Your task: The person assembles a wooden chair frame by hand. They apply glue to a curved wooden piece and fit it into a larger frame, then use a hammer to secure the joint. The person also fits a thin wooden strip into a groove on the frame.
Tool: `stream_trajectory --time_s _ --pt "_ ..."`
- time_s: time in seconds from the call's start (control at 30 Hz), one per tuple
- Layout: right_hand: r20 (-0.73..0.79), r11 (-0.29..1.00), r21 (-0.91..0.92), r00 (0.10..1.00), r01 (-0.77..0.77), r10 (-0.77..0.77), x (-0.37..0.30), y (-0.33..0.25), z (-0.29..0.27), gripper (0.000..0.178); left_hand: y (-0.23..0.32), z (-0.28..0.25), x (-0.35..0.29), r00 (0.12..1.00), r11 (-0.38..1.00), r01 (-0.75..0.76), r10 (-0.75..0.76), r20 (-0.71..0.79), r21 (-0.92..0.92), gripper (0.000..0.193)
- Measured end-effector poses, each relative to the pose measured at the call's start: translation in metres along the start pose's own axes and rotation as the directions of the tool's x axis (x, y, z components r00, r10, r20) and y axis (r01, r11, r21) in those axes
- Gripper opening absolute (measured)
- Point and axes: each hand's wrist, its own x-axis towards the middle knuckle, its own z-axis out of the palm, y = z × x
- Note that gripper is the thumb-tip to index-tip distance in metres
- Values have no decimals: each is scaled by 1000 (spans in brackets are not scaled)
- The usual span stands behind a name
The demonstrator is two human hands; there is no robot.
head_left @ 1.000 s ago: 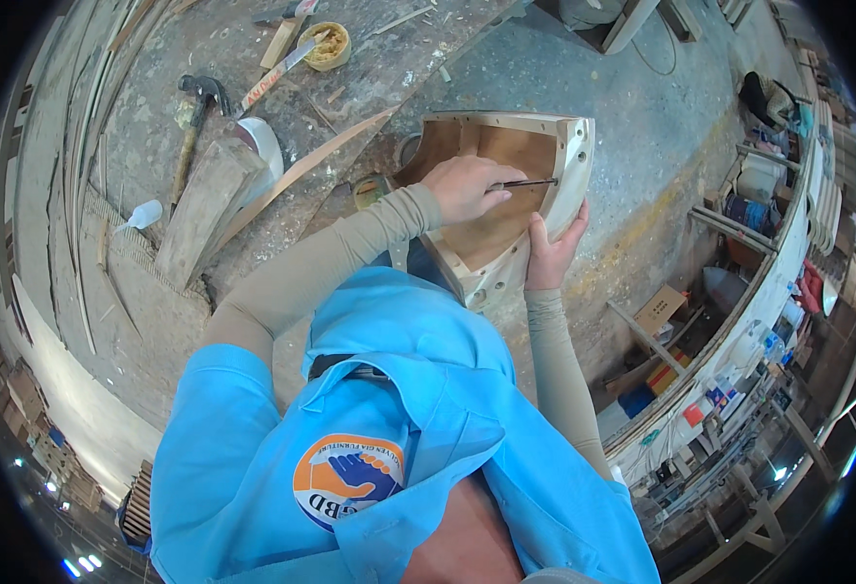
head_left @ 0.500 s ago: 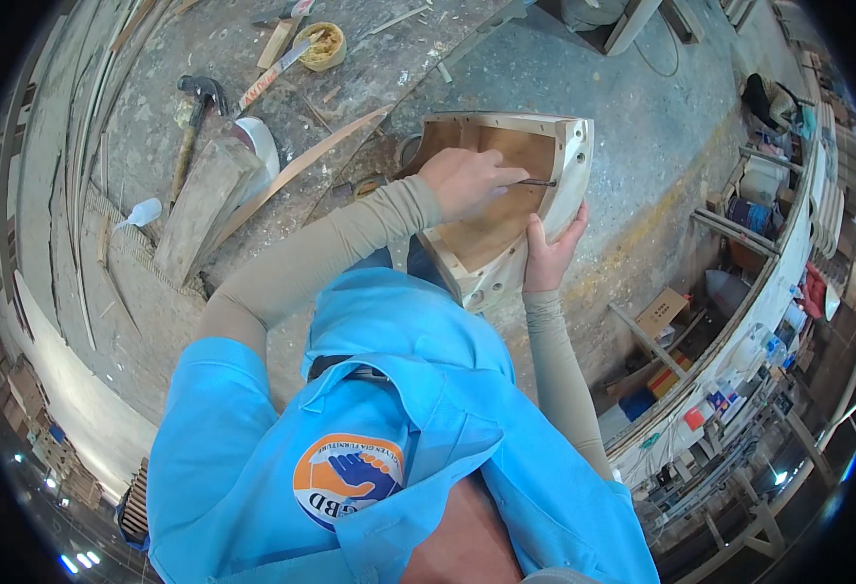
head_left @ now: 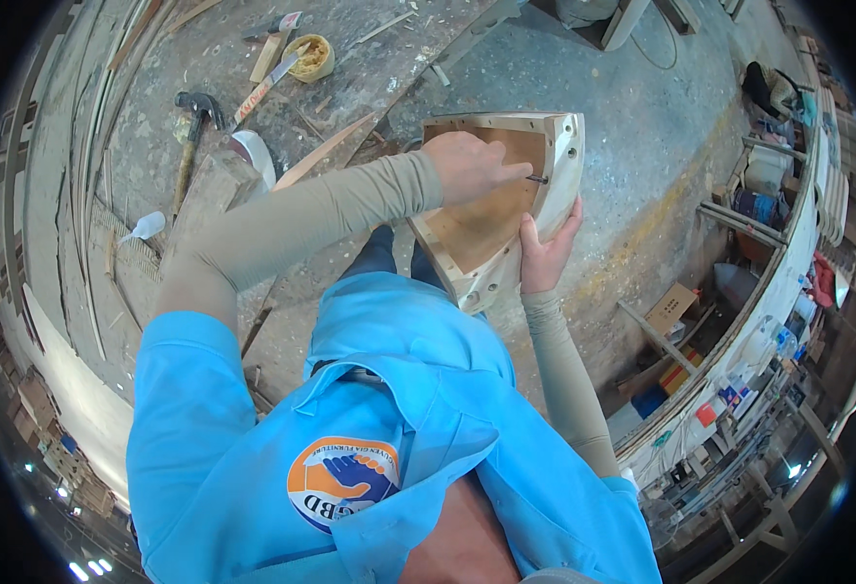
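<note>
A curved wooden box [head_left: 566, 138] with a pale rim and several dark holes along its edges is tilted in front of me, above my legs. My left hand [head_left: 462, 167] reaches over its open side. The fingers are closed around a thin dark tool [head_left: 541, 179], whose tip meets the right rim; most of the tool is hidden in my grip, so its kind is unclear. My right hand [head_left: 547, 251] grips the box's lower right side from outside, thumb on the rim and fingers along the outer face.
On the stained work surface to the left lie a hammer [head_left: 192, 131], a tub of tan paste [head_left: 311, 60], a stick [head_left: 264, 92], a small white bottle [head_left: 146, 226] and a wood block [head_left: 216, 190]. Shelves with a cardboard box [head_left: 671, 307] line the right.
The box has shifted slightly left and tilted. My left elbow has swung outward to the left, and less of the dark tool shows. My right hand keeps its hold.
</note>
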Motion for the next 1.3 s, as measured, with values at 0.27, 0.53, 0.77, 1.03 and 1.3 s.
stream_trajectory --time_s 0.27,0.53,0.77,1.03,1.3 --pt "3 1000 -28 1000 4 -4 1 5 0 83 -14 -14 20 956 998 -33 46 290 -50 43" --pt "-13 998 -53 999 40 -41 2 3 2 84 -22 -22 23 954 986 -46 91 287 -161 35" --pt "-26 994 -96 998 56 -59 2 2 3 84 -24 -24 24 947 981 -24 85 311 -194 37" --pt "-26 1000 -27 1000 15 -16 1 2 4 85 -40 -1 21 941 828 60 139 309 -557 50" --pt "-17 999 -43 999 31 -32 1 11 4 80 -35 -29 29 710 603 509 110 695 -615 58"
